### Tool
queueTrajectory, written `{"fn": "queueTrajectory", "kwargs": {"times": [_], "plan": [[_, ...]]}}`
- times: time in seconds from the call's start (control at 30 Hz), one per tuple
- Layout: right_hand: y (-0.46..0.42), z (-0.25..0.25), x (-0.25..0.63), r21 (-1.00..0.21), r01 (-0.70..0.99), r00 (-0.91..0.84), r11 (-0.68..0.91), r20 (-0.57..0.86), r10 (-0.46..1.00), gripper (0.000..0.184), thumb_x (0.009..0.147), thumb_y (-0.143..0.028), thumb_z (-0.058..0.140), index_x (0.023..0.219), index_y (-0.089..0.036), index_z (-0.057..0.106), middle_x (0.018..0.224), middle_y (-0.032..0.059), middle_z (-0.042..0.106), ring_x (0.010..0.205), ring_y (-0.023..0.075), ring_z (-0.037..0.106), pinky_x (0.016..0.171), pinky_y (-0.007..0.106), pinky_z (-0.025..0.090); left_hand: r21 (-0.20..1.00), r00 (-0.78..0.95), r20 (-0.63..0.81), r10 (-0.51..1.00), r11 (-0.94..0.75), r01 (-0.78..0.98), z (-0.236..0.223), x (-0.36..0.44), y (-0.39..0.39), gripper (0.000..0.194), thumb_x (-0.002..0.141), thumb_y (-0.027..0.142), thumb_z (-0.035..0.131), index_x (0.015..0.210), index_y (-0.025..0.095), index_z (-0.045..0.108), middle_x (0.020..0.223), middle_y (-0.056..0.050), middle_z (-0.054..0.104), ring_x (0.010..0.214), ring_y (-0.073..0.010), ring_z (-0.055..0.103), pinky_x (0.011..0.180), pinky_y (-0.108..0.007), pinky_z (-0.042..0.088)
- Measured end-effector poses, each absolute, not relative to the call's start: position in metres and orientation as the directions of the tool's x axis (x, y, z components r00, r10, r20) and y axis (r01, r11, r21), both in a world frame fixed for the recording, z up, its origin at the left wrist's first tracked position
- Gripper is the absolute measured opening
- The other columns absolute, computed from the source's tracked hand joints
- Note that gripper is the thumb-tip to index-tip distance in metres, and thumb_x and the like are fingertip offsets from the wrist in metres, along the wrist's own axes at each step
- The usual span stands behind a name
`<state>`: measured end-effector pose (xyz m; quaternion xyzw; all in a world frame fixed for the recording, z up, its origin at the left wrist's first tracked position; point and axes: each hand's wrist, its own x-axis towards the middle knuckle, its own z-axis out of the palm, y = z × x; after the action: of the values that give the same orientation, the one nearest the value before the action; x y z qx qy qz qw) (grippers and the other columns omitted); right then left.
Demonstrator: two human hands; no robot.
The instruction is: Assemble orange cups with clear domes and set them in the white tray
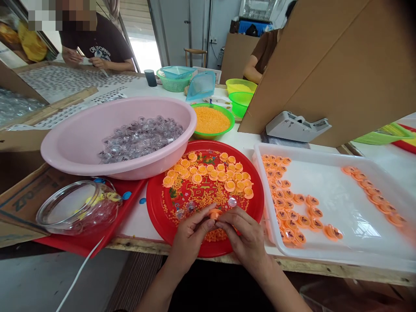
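Over the near part of a round red tray [156, 203], my left hand [193, 232] and my right hand [245, 234] meet, fingertips closed on one small orange toy cup with a saucer-like rim [215, 213]. My fingers hide part of it. Similar orange toy cups [202, 170] lie in a band across the tray's far half. Loose orange pellets [208, 199] are scattered around them, with a heap beneath my hands. A few small clear domes [232, 202] rest on the tray beyond my fingers.
To the right, a white tray [325, 255] holds rows of orange cups with dark prints. A pink basin [71, 143] of clear domes overhangs the red tray. Behind stand a green bowl of orange pellets [211, 120] and a tape dispenser [297, 128]. A jar [81, 208] sits left. Two people sit opposite.
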<state>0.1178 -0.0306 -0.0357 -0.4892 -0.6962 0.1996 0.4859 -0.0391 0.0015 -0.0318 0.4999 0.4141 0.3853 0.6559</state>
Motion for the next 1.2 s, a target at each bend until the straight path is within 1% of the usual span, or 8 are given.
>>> {"fn": "queueTrajectory", "kwargs": {"times": [0.1,0.2,0.37,0.47,0.67,0.93,1.07,1.2], "plan": [[-0.030,-0.039,0.120,-0.751,0.495,-0.088,0.437,0.457,0.885,0.021,0.088,-0.005,0.052,0.093,-0.022,0.063,0.083,0.0032,0.063,0.076,0.0155,0.059,0.067,0.028,0.050,0.992,0.399,-0.127,0.908,0.126,0.028,-0.026,-0.042,0.004,0.036,0.084,0.027,0.062,0.121,0.025,0.064,0.116,-0.002,0.070,0.106,-0.0204,0.064,0.093,-0.030,0.051],[-0.031,-0.039,0.121,-0.735,0.535,-0.039,0.417,0.471,0.881,0.014,0.087,-0.007,0.056,0.088,-0.021,0.062,0.078,0.0026,0.063,0.072,0.0155,0.060,0.064,0.027,0.050,0.992,0.388,-0.125,0.913,0.102,0.079,-0.026,-0.043,0.005,0.037,0.082,0.027,0.064,0.119,0.024,0.065,0.118,-0.003,0.069,0.106,-0.0208,0.064,0.094,-0.031,0.051],[-0.033,-0.033,0.115,-0.766,0.529,0.064,0.365,0.465,0.883,0.013,0.083,-0.011,0.064,0.091,-0.021,0.063,0.081,0.0019,0.068,0.073,0.0147,0.064,0.066,0.025,0.052,0.992,0.324,-0.097,0.941,0.120,-0.050,-0.033,-0.042,0.000,0.030,0.083,0.026,0.064,0.112,0.026,0.068,0.115,-0.002,0.070,0.105,-0.0189,0.065,0.091,-0.027,0.052],[-0.035,-0.029,0.110,-0.801,0.512,0.156,0.310,0.441,0.884,0.011,0.081,-0.012,0.068,0.086,-0.021,0.063,0.076,0.0004,0.068,0.066,0.0133,0.064,0.060,0.022,0.051,0.998,0.305,-0.027,0.952,0.045,-0.052,-0.030,-0.042,-0.003,0.027,0.084,0.026,0.063,0.111,0.027,0.068,0.114,-0.002,0.070,0.103,-0.0184,0.066,0.090,-0.026,0.052],[-0.041,-0.020,0.112,-0.733,0.552,0.073,0.398,0.518,0.853,0.014,0.084,-0.008,0.061,0.089,-0.021,0.064,0.080,0.0024,0.069,0.072,0.0152,0.065,0.066,0.025,0.053,0.976,0.252,0.174,0.952,-0.200,0.083,-0.017,-0.041,-0.007,0.027,0.081,0.022,0.067,0.108,0.027,0.070,0.106,-0.003,0.072,0.097,-0.0195,0.068,0.085,-0.026,0.054],[-0.042,-0.030,0.110,-0.850,0.424,0.175,0.312,0.415,0.893,0.010,0.082,-0.011,0.065,0.082,-0.021,0.066,0.075,0.0007,0.070,0.067,0.0147,0.066,0.062,0.024,0.052,0.899,0.208,0.334,0.919,-0.377,0.221,-0.017,-0.037,-0.012,0.025,0.083,0.013,0.060,0.105,0.024,0.066,0.099,-0.003,0.071,0.092,-0.0182,0.066,0.083,-0.026,0.052],[-0.039,-0.038,0.107,-0.891,0.376,0.227,0.256,0.357,0.906,0.008,0.080,-0.013,0.066,0.079,-0.021,0.064,0.071,-0.0003,0.066,0.063,0.0134,0.061,0.058,0.023,0.049,0.915,0.227,0.313,0.922,-0.357,0.188,-0.022,-0.035,-0.009,0.021,0.083,0.015,0.061,0.102,0.023,0.065,0.094,-0.003,0.069,0.088,-0.0172,0.065,0.082,-0.026,0.052],[-0.033,-0.038,0.109,-0.943,0.260,0.203,0.209,0.264,0.943,0.020,0.082,-0.015,0.062,0.100,-0.021,0.061,0.080,0.0014,0.062,0.067,0.0141,0.059,0.060,0.024,0.050,0.978,0.248,0.174,0.953,-0.196,0.066,-0.031,-0.033,-0.003,0.021,0.082,0.022,0.064,0.103,0.022,0.066,0.099,-0.005,0.068,0.091,-0.0201,0.066,0.081,-0.029,0.054]]}}
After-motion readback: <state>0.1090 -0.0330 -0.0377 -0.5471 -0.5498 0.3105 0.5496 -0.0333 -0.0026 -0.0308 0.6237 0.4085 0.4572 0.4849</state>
